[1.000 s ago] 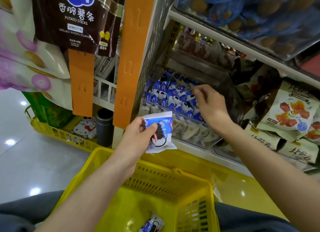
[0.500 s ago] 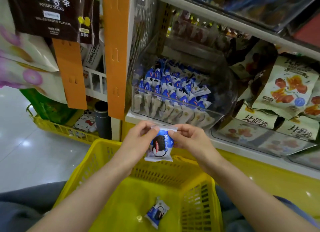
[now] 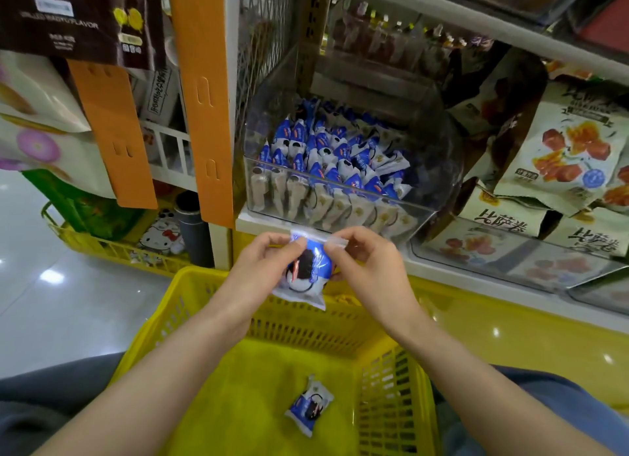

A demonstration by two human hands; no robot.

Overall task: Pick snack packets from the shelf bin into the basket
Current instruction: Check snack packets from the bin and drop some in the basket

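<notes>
A blue-and-white snack packet (image 3: 306, 278) hangs just above the far rim of the yellow basket (image 3: 211, 285). My left hand (image 3: 263, 268) pinches its top left corner and my right hand (image 3: 366, 265) pinches its top right corner. A second packet (image 3: 309, 404) of the same kind lies on the basket floor. Behind my hands, a clear plastic shelf bin (image 3: 439, 170) holds several more blue-and-white packets (image 3: 333, 156).
Beige snack bags (image 3: 571, 149) fill the shelf to the right. An orange upright strip (image 3: 204, 98) stands left of the bin. A second yellow basket (image 3: 112, 248) with goods sits on the glossy floor at left. Dark potato-stick bags (image 3: 78, 16) hang at top left.
My right hand left the bin and came down to the packet that my left hand held. Both hands now hold it by its top edge, lower and nearer the basket.
</notes>
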